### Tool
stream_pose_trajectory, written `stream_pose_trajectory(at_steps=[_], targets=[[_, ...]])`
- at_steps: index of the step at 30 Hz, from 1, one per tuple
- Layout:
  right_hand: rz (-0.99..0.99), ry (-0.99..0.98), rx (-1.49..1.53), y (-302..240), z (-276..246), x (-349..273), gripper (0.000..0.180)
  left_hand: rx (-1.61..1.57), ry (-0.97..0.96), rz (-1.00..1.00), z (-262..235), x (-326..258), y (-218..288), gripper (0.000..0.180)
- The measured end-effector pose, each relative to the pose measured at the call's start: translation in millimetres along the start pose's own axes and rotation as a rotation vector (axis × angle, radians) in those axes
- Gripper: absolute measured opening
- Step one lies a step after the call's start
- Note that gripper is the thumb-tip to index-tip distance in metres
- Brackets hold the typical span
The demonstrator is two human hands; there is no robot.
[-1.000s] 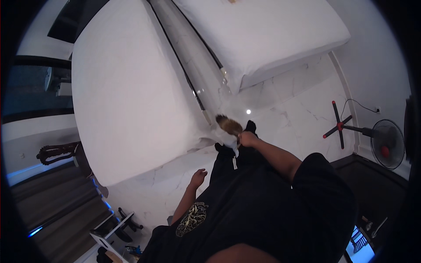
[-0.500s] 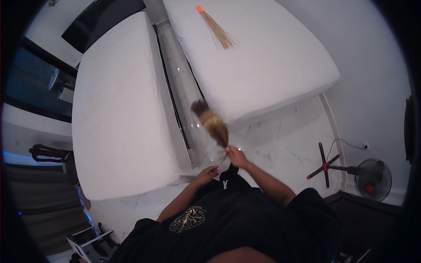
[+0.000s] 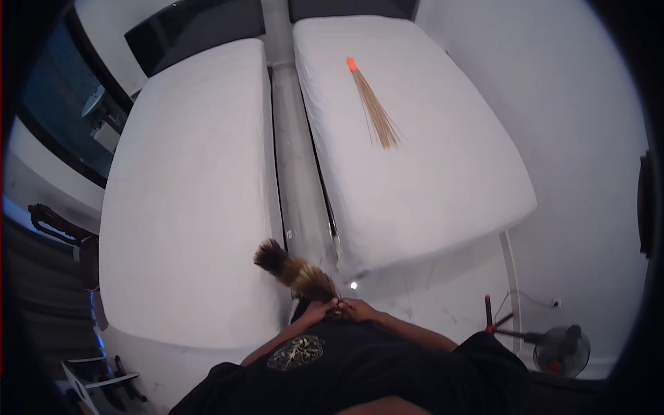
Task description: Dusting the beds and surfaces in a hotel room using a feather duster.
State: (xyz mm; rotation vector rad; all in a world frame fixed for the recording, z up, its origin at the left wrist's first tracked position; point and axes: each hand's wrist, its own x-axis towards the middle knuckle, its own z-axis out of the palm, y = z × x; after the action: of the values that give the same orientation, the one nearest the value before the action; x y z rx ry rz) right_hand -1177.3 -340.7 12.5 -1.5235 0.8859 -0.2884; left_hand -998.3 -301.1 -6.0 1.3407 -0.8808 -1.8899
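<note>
Down at the lower centre, the left hand (image 3: 318, 310) and right hand (image 3: 358, 310) are together, seemingly both clasped on the base of the duster (image 3: 294, 270), though the handle is too hidden to be sure. Its feathers slant up-left, the dark tip in front of the left bed (image 3: 187, 194). A firm grip kept below the feathers, wrists loose, should steer it best. Farther up, right of centre, the broom (image 3: 375, 111) lies on the right bed (image 3: 453, 173).

A black T-shirt (image 3: 401, 366) with short, loose sleeves (image 3: 494, 353), bearing toward the wearer's left a rounded gold emblem (image 3: 296, 353) of fine, branching, tree-like lines, leaves both forearms (image 3: 418, 335) uncovered.
</note>
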Motion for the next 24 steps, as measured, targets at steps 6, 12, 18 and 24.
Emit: stream_pose_trajectory(at_steps=[6, 12, 18, 24], targets=[[0.387, 0.141, 0.300, -5, -58, 82, 0.031, -0.326, 0.195, 0.072, -87, 42, 46, 0.023], [0.524, 0.564, -0.372, 69, -130, 68, 0.029, -0.340, 0.474, 0.211, -186, 46, 100, 0.017], [0.688, -0.145, -0.899, 87, -133, 40, 0.032, -0.226, 0.767, 0.180, -263, 75, 110, 0.017], [1.089, 0.276, -0.234, 43, -142, 74, 0.029, 0.014, 0.940, 0.312, -298, 147, 120, 0.014]])
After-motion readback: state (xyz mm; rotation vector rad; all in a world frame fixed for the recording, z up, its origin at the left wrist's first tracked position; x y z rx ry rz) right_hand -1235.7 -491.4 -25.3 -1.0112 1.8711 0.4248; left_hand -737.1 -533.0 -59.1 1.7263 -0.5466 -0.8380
